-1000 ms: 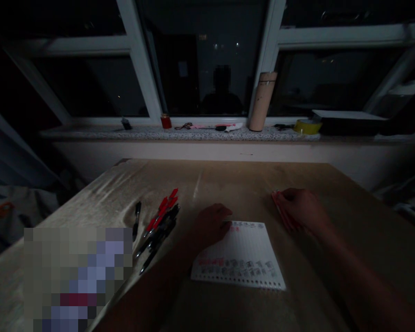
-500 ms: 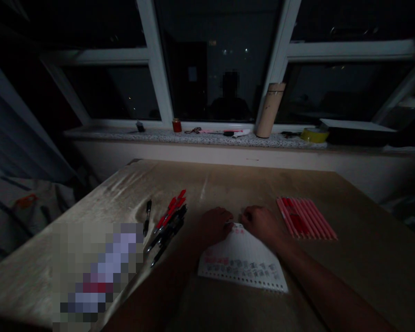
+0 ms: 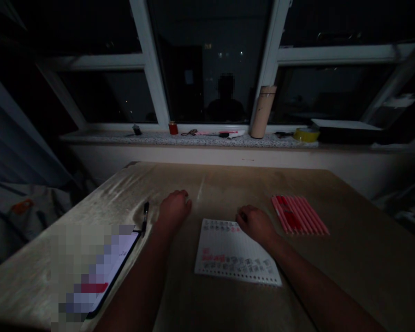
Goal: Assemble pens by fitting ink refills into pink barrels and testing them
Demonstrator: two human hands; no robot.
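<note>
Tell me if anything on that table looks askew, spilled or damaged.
The lined paper lies slightly askew, its perforated near edge slanting down to the right. Pale streaks mark the left of the tabletop; whether wear or glare, I can't tell. No clear spill shows.

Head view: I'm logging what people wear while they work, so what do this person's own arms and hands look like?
The left hand and right hand are ungloved. Both forearms are bare as far as they show, with no sleeve, watch or bracelet visible. It is too dark to tell whether the fingers carry rings.
</note>
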